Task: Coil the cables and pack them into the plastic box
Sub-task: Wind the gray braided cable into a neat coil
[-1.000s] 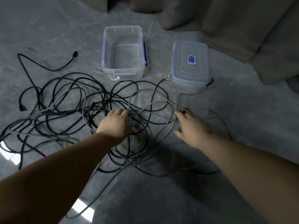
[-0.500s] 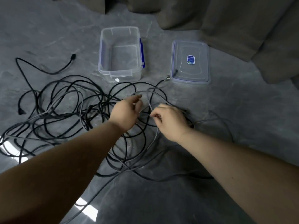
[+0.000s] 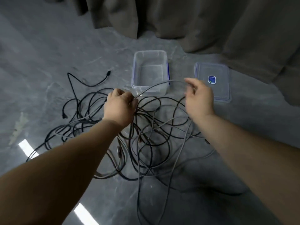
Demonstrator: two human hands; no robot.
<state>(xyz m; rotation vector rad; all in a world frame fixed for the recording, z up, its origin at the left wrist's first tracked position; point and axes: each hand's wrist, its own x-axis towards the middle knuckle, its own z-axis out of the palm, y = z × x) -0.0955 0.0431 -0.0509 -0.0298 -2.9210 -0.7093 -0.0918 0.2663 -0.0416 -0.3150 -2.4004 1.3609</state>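
A tangle of black and grey cables (image 3: 146, 135) is spread over the grey floor. My left hand (image 3: 120, 107) grips a grey cable (image 3: 160, 84) above the tangle. My right hand (image 3: 198, 98) pinches the same grey cable further along, so the cable arcs between both hands, raised off the floor. The clear plastic box (image 3: 150, 54) stands open and holds nothing, just beyond my hands. Its lid (image 3: 212, 98), with a blue sticker, lies flat to the right of the box.
Grey-brown curtains (image 3: 203, 21) hang along the back and right side. One black cable end (image 3: 108, 73) stretches out to the left of the box. Bright light reflections (image 3: 27, 148) show on the polished floor at the lower left.
Both hands took hold of a grey cable in the tangle, lifted it and drew apart, stretching it between them. The view has tilted up, so box and lid sit lower in the frame.
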